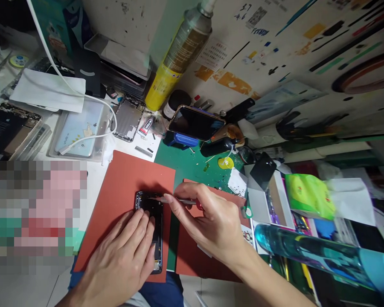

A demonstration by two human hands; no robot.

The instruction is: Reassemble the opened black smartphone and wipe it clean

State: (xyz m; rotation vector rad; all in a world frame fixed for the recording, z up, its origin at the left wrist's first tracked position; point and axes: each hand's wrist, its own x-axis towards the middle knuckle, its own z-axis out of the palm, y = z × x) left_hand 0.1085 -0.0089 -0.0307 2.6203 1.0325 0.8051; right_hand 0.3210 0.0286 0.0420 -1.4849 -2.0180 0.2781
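An opened phone (158, 238) with dark insides lies lengthwise on a reddish-brown mat (121, 170). My left hand (124, 245) rests across its left side, fingers extended and lying flat over the frame. From the right, my right hand (208, 217) pinches a slim metal tool (187, 201) between thumb and fingers. The tool's pointed end reaches over the upper part of the phone; whether it touches there is too small to tell.
A phone on a blue stand (196, 123) and a yellow spray can (179, 55) stand behind the mat. Opened phones (13, 128) lie left. A blue bottle (323, 256) and a green packet (307, 196) are right.
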